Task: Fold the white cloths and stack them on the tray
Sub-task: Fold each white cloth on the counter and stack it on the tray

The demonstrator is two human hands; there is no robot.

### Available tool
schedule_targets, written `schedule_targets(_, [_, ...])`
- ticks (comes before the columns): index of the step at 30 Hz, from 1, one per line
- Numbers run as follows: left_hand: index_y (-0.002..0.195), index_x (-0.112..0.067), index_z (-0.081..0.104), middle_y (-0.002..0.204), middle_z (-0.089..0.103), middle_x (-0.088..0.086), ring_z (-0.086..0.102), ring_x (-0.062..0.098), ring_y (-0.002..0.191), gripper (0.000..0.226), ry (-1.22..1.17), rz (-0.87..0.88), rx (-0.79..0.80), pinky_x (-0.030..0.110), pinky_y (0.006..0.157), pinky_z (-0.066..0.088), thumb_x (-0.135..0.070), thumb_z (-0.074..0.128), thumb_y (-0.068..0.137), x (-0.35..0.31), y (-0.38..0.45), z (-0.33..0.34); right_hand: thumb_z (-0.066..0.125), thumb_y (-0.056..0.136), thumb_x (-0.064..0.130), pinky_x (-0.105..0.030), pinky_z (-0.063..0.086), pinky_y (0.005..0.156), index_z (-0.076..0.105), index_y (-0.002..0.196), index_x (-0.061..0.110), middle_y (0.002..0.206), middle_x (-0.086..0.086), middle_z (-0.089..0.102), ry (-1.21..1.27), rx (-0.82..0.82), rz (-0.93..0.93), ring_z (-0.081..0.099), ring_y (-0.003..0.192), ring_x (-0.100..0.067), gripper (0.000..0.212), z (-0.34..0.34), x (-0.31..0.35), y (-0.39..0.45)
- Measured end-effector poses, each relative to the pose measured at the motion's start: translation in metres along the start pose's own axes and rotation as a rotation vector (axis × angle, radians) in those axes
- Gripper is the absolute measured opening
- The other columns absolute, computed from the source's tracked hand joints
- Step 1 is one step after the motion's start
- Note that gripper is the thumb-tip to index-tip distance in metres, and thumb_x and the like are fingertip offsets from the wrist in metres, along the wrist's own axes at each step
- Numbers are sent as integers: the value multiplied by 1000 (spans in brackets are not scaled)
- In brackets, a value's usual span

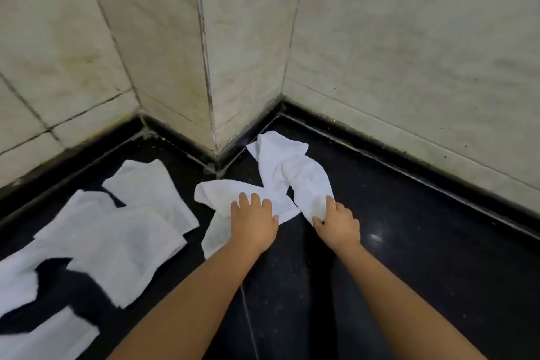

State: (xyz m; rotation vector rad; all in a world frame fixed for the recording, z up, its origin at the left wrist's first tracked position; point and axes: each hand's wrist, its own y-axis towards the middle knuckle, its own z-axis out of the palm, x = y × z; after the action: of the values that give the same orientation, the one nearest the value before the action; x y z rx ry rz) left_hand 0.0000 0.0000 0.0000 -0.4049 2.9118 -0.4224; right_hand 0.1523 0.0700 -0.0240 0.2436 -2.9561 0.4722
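Two hands I'm seeing working one crumpled white cloth [280,181], left hand [253,221] lying spread flat on its near part, right hand [336,221] pinching its edge, more white cloths [125,242] lying left of my left hand

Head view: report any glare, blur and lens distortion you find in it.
Head view: a small bright glare spot sits on the glossy black floor right of the right hand; the loose white cloths at far left look soft and smeared, while the left hand is sharper; the wall tile seams bow and lean, a wide-angle effect.
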Motion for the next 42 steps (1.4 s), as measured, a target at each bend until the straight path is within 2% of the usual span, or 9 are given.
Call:
schedule_targets(10, [131, -14, 37, 136, 39, 6, 32, 24, 129, 39, -41, 207, -107, 34, 103, 31, -34, 32, 98, -5, 55, 15, 50, 86, 14, -32, 46, 86, 50, 121, 3, 123, -14, 43, 225, -11, 242, 52, 105, -28, 37, 16, -5, 31])
schedule_targets(15, [133, -14, 41, 138, 41, 5, 32, 23, 132, 37, -153, 336, -191, 33, 104, 31, -19, 37, 96, -26, 79, 12, 46, 85, 13, -32, 33, 88, 58, 83, 14, 102, -4, 49, 77, -72, 183, 45, 105, -23, 12, 13, -8, 34])
schedule_targets(18, [143, -24, 30, 155, 19, -2, 5, 19, 145, 52, -179, 436, -127, 32, 117, 9, -7, 35, 94, -43, 81, 7, 45, 81, 6, -27, 22, 78, 36, 60, 25, 84, 5, 48, 174, -92, 48, 46, 85, -15, 30, 4, -23, 17])
schedule_targets(22, [145, -36, 16, 158, -5, -8, -24, 21, 142, 70, 190, 707, 69, 48, 113, -17, -2, 40, 89, -72, 78, 0, 50, 79, 1, -22, 26, 78, 63, 84, 12, 82, 6, 51, 233, -58, -280, 48, 78, -11, 18, -19, -66, -24])
schedule_targets(26, [110, -23, 62, 153, 24, -8, -5, 18, 146, 27, 311, 779, 337, 49, 115, -8, -16, 42, 93, -109, 64, -6, 53, 79, 2, -23, 37, 70, 68, 89, 6, 85, -10, 61, 252, -4, -416, 54, 80, -19, 19, -56, -109, -54])
schedule_targets(31, [81, -35, 48, 101, 55, 0, 47, 20, 107, 29, -18, 635, 525, 42, 116, 16, -11, 36, 91, -144, 22, -3, 53, 85, 2, -6, 33, 62, 68, 91, 1, 82, 0, 55, 464, -165, -365, 49, 74, -9, 16, -100, -157, -75])
schedule_targets(34, [117, -50, 33, 95, 50, -4, 51, 12, 96, 47, -263, 540, 766, 26, 100, 35, -15, 52, 90, -164, -15, -2, 53, 87, 4, -5, 36, 62, 68, 91, 6, 80, 11, 55, 619, -155, -331, 49, 71, 1, 16, -117, -185, -100])
schedule_targets(38, [105, -35, 53, 83, 50, -8, 49, 6, 78, 26, -489, 566, 617, 21, 78, 42, -22, 63, 85, -212, -65, 9, 57, 84, 7, -13, 39, 62, 68, 86, 10, 82, 1, 63, 596, -67, -374, 51, 70, -8, 11, -121, -218, -135])
schedule_targets(42, [95, -7, 61, 97, 57, 6, 56, 18, 93, 20, -524, 530, 387, 35, 91, 46, -23, 64, 84, -250, -94, 32, 60, 82, 7, -12, 36, 56, 59, 74, 16, 71, 2, 57, 566, -98, -358, 45, 59, -5, 12, -123, -258, -159])
